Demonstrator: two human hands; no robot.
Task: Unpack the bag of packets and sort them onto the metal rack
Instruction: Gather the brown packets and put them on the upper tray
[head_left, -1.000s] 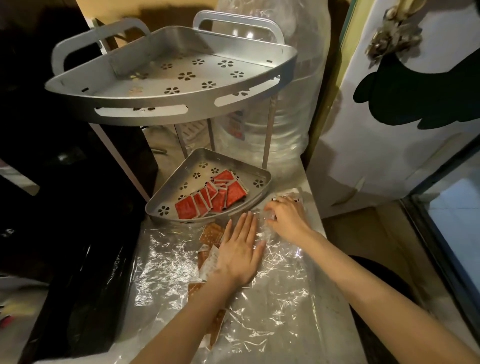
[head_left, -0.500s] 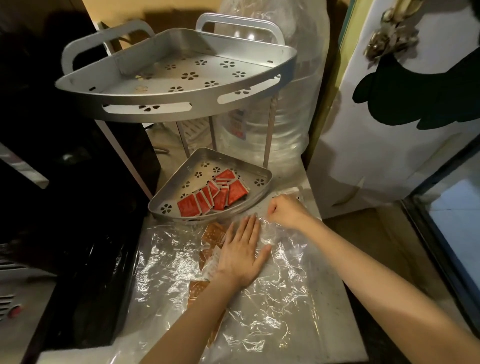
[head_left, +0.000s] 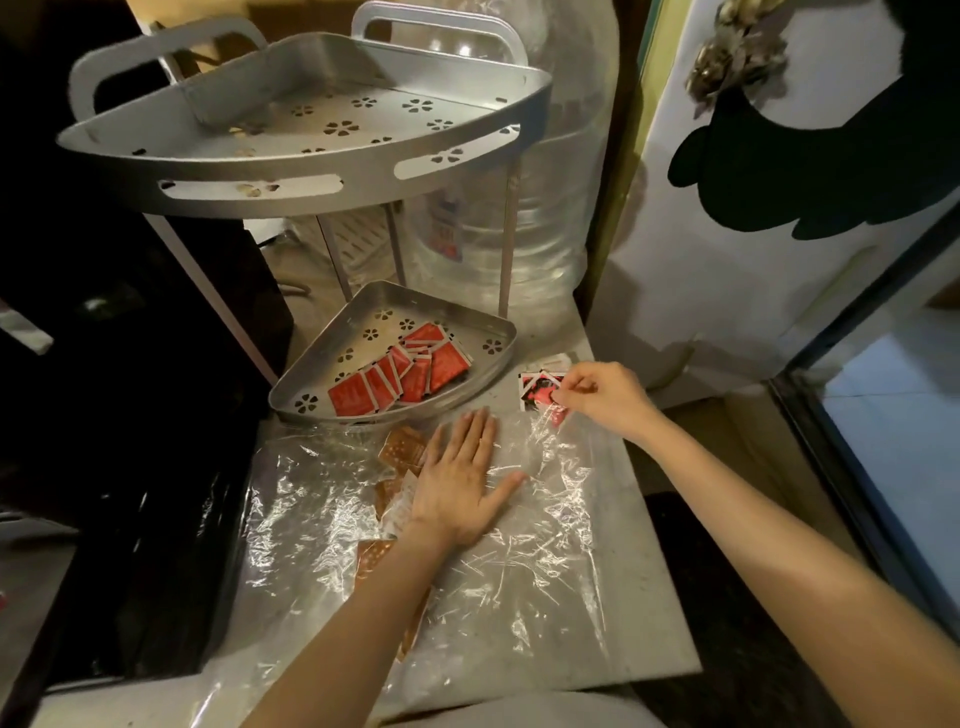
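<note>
1. Clear plastic bag (head_left: 519, 545): crinkled, lying flat on the worktop.
2. Brown packets (head_left: 402, 448): inside the bag's left part.
3. Red packets (head_left: 410, 371): overlapping in the metal rack's lower tray (head_left: 363, 317).
4. Red-black packets (head_left: 537, 389): beside the bag's far right corner.

No readable text, red packets (head_left: 395, 376) and bottle label (head_left: 441, 234) print too blurred

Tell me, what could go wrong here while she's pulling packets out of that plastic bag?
The right hand pinches a red and black packet near the counter's far edge; the packets there could slip off. The left hand presses flat on the crinkly clear bag, which may slide. The brown packets lie partly under that hand and arm and may be missed.
</note>
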